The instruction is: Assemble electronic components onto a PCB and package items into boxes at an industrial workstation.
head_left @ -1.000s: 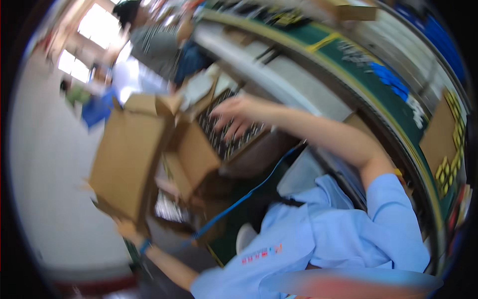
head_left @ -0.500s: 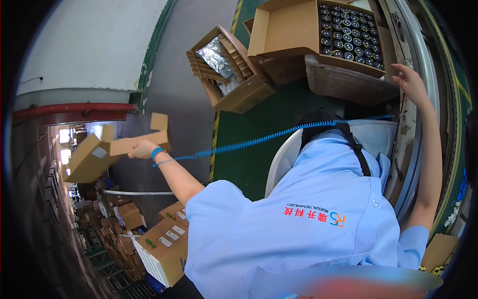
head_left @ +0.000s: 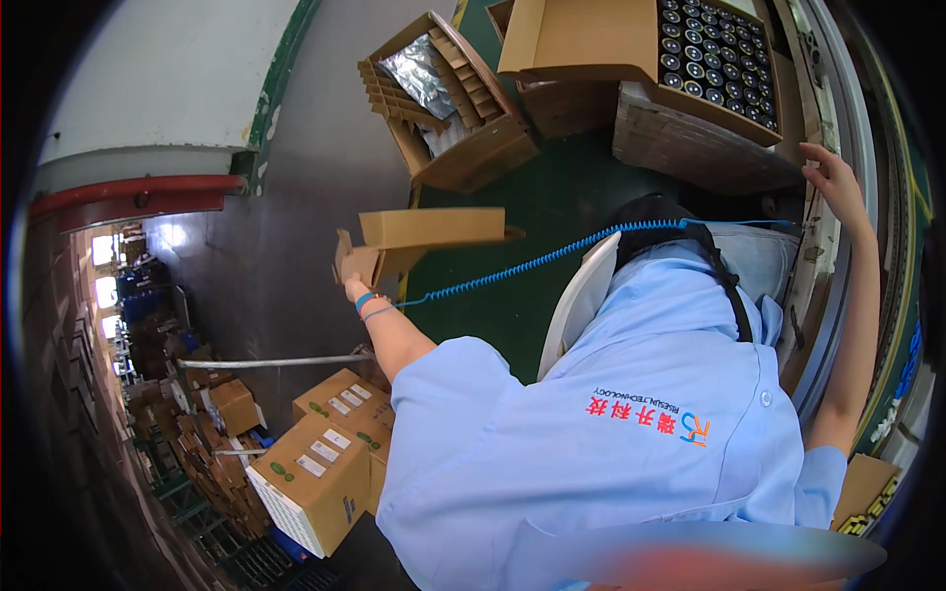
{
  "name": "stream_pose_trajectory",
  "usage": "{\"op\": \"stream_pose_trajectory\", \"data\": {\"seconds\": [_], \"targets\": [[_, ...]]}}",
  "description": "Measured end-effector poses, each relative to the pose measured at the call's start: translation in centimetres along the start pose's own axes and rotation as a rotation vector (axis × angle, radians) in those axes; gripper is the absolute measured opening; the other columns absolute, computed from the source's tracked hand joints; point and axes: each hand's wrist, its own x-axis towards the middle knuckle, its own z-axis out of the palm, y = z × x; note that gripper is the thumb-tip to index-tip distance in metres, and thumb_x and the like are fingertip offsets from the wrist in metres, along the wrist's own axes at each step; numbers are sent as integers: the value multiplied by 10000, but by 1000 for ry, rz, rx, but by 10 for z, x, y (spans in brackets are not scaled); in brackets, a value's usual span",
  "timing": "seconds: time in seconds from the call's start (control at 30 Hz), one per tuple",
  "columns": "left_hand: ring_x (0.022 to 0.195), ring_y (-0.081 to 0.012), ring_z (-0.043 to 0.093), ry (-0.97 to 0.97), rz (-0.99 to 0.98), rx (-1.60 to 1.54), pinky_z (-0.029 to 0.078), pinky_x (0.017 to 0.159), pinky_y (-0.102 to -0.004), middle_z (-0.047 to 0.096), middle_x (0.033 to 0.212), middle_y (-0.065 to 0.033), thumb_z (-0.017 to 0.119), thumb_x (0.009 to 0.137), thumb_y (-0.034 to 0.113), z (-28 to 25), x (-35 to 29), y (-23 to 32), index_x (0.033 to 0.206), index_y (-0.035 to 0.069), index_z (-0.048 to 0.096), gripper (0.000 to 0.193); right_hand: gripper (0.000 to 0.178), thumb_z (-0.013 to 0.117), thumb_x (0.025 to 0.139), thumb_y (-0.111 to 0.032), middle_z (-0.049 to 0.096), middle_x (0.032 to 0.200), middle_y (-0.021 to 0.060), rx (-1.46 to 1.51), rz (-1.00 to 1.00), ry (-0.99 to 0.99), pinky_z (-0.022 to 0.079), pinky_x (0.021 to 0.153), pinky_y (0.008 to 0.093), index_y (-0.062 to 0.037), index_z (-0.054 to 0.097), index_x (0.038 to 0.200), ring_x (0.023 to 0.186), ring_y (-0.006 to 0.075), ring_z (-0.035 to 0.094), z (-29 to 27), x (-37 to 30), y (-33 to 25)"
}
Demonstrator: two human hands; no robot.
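My left hand (head_left: 357, 288) reaches out to the left, its fingers closed on a flap of an open cardboard box (head_left: 434, 229). The box is slightly blurred and hangs out beyond the hand, over the floor. A blue wrist strap (head_left: 368, 301) on my left wrist joins a blue coiled cord (head_left: 552, 254) that runs across to the right. At the right, my right hand (head_left: 836, 185) is raised with fingers apart and holds nothing. It is nearest to the corner of an open carton (head_left: 591, 74) filled with rows of black cylinders (head_left: 724, 59) with shiny round tops.
Another open carton (head_left: 483, 163) holds cardboard dividers and crumpled silver foil (head_left: 419, 74). A white chair (head_left: 581, 305) is beside me. Closed cartons (head_left: 315, 463) stand at lower left near a metal rail (head_left: 271, 362). A metal-edged bench (head_left: 845, 108) runs along the right.
My left hand has swung the cardboard box from the far left inward to the right, turning it. My right hand stays raised near the carton of cylinders. The whole view has shifted slightly.
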Motion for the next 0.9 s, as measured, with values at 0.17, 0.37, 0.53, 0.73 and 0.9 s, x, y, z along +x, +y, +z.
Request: {"op": "stream_pose_trajectory", "data": {"seconds": [0.17, 0.37, 0.53, 0.73, 0.9], "targets": [[939, -360, 629, 224, -61, 139, 497, 816, -506, 655, 1075, -171, 542, 890, 258, 35, -53, -67, 1094, 6, 631, 336, 407, 612, 883, -82, 645, 1141, 72, 108, 10, 11, 490, 797, 270, -68, 560, 1286, 857, 127, 609, -10, -5, 5], [1016, -254, 645, 803, -210, 804, 504, 861, -405, 666, 1107, -171, 536, 891, 288, -14, -49, -82, 1087, -8, 668, 379, 406, 606, 890, -76, 659, 1103, 90, -32, -32, -40, 493, 821, 286, -97, 558, 1293, 890, 152, 623, 10, -5, -2], [1118, -430, 565, 223, 257, 1175, 479, 958, -448, 528, 1251, -283, 628, 747, 212, 110, -120, -71, 1184, 27, 603, 475, 374, 592, 895, -58, 674, 1072, 105, -37, 11, 2, 493, 841, 296, -95, 577, 1267, 927, 171, 640, 3, -10, -11], [1219, -383, 499, -301, 716, 1130, 430, 1005, -415, 426, 1407, -232, 677, 754, 247, 299, -143, -65, 1241, 95, 573, 521, 346, 576, 894, -20, 683, 1036, 119, 46, -49, 118, 499, 833, 299, -73, 596, 1236, 942, 193, 654, -4, -15, -34], [1243, -480, 421, -419, -210, 373, 427, 936, -594, 310, 1475, -190, 668, 831, 486, 394, -152, -104, 1436, 171, 338, 758, 346, 613, 841, -11, 681, 992, 119, -75, 13, 126, 519, 772, 331, -73, 622, 1181, 858, 248, 666, 2, -38, -37]]}}
